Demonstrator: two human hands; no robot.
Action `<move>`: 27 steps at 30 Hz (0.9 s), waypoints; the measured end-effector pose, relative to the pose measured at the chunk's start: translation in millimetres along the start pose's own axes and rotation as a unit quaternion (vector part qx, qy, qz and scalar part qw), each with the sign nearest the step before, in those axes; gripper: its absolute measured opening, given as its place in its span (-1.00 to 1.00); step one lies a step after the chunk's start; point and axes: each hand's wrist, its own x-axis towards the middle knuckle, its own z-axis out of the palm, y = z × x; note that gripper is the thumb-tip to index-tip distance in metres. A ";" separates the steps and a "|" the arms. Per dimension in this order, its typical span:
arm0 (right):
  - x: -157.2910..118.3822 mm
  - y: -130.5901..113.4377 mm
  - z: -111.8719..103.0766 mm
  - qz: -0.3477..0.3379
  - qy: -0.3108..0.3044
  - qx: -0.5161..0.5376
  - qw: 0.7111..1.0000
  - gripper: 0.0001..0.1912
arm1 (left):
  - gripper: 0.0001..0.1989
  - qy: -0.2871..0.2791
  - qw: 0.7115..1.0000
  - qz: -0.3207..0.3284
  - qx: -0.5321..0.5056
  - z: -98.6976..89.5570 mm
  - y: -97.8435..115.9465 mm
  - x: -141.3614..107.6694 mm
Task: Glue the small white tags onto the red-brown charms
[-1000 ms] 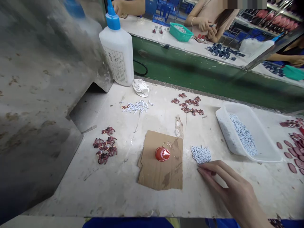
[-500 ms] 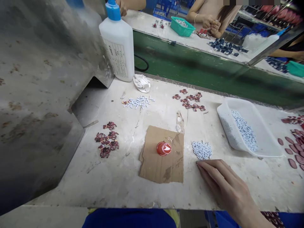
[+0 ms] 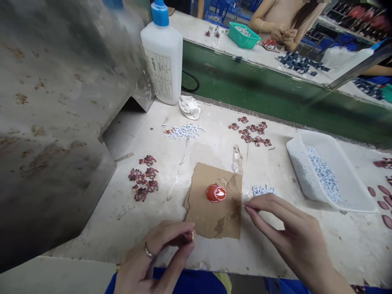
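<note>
My left hand (image 3: 156, 255), a ring on one finger, is closed at the near edge of the table. Thumb and fingertips pinch a small reddish-brown figurine (image 3: 192, 235), mostly hidden by the fingers. Just right of the cardboard (image 3: 200, 222), my right hand (image 3: 290, 228) is closed in a pinch; whatever is between its fingertips is too small to make out. Behind its fingers lies a pile of tiny pale-blue pieces (image 3: 262, 190), partly covered. A shiny red round cap-like thing (image 3: 212, 193) rests on the cardboard between the hands.
Reddish-brown figurines lie in groups at left (image 3: 143, 179) and at the back (image 3: 251, 131). More pale pieces (image 3: 185, 131), a glue bottle (image 3: 165, 61) and a white cloth (image 3: 190, 107) are behind. A white tub (image 3: 352, 192) stands right, a metal housing (image 3: 55, 122) left. A co-worker sits opposite.
My left hand has come into view from below with the figurine. My right hand has lifted from the near side of the pale pile and moved slightly left, still pinched.
</note>
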 end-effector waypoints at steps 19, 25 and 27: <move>27.1 -5.8 21.3 -0.061 -0.024 0.023 0.998 -0.77 | -0.78 -0.066 0.991 0.070 0.094 -17.7 -10.8 6.8; 26.7 -4.6 20.9 -0.076 -0.015 0.005 0.997 -0.71 | -0.88 -0.088 0.986 0.102 0.095 -18.0 -4.3 12.1; 25.8 -9.7 18.7 -0.070 -0.002 0.006 0.997 -0.70 | -0.90 -0.061 0.990 0.082 0.094 -14.8 -2.8 11.4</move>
